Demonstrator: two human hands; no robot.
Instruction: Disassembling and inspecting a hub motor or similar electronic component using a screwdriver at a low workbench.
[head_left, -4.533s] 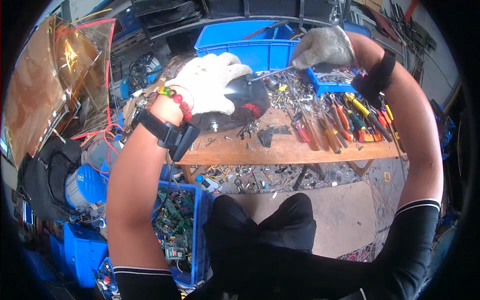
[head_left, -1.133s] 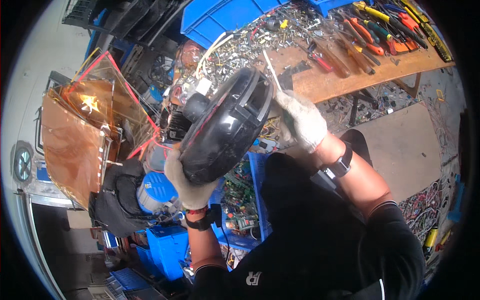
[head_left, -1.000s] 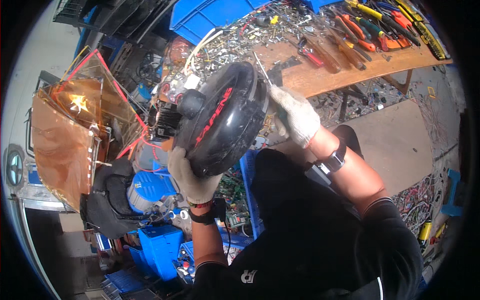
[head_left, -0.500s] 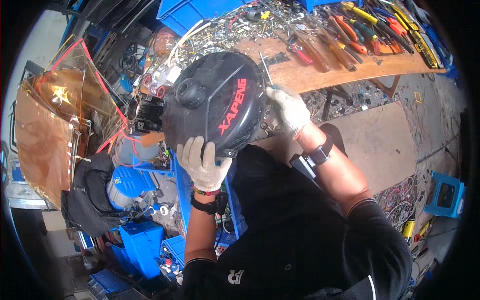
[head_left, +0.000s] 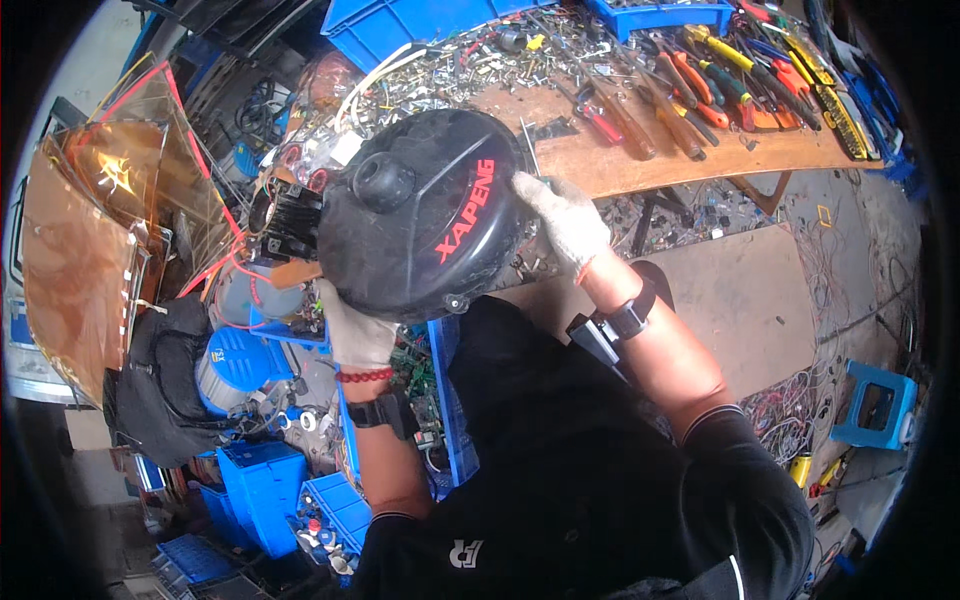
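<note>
A large round black plastic housing (head_left: 420,235) with red lettering and a raised round knob is held tilted before me, at the near edge of the workbench. My left hand (head_left: 358,325), in a pale work glove, supports its lower left side, the fingers hidden beneath. Gloved too, my right hand (head_left: 568,220) lies against the right rim, its thumb on the edge. The thin metal shaft of what looks like a screwdriver (head_left: 528,140) sticks up from that hand; its handle is mostly hidden. A black finned part (head_left: 292,225) adjoins the housing's left side.
The wooden workbench (head_left: 600,170) bears loose screws, pliers (head_left: 690,80) and several screwdrivers. Blue bins (head_left: 400,30) stand at its back. Below the housing is a blue crate (head_left: 455,400) with green circuit boards. Amber sheets (head_left: 85,260) stand at left, a blue stool (head_left: 875,405) at right.
My left hand has slid from the housing's front face to under its lower left side. The right thumb has come onto the right rim. The view has shifted slightly.
</note>
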